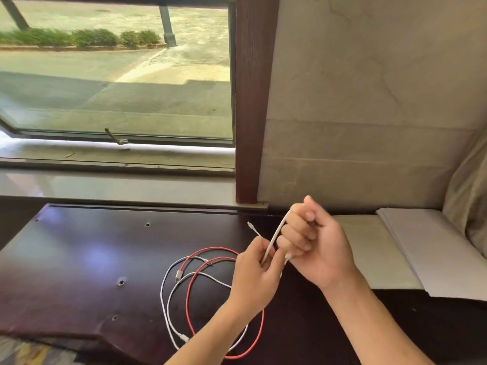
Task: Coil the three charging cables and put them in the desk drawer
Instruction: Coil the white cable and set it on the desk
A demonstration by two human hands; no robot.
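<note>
Forearms: we reach in from the near edge, both bare, rising toward the middle of the dark surface (79, 259).
Left hand (254, 275): we hold it above the surface, thumb and fingertips pinching the white cable (275, 237) low on its raised stretch.
Right hand (313, 241): we keep it just right of the left hand and slightly farther, fingers curled round the same white cable, thumb pointing up.
White cable in our hands: it runs slanted between the two hands, and one thin end with a small plug sticks out to the far left of the left hand.
Red cable (188, 299): it lies in loose loops on the surface, under and left of our left hand.
Second white cable (164, 291): it lies looped across the red one.
Count: we see three cables, two white and one red.
Papers (432, 248): a white stack lies on the right.
Window (116, 75): far left, above the surface.
</note>
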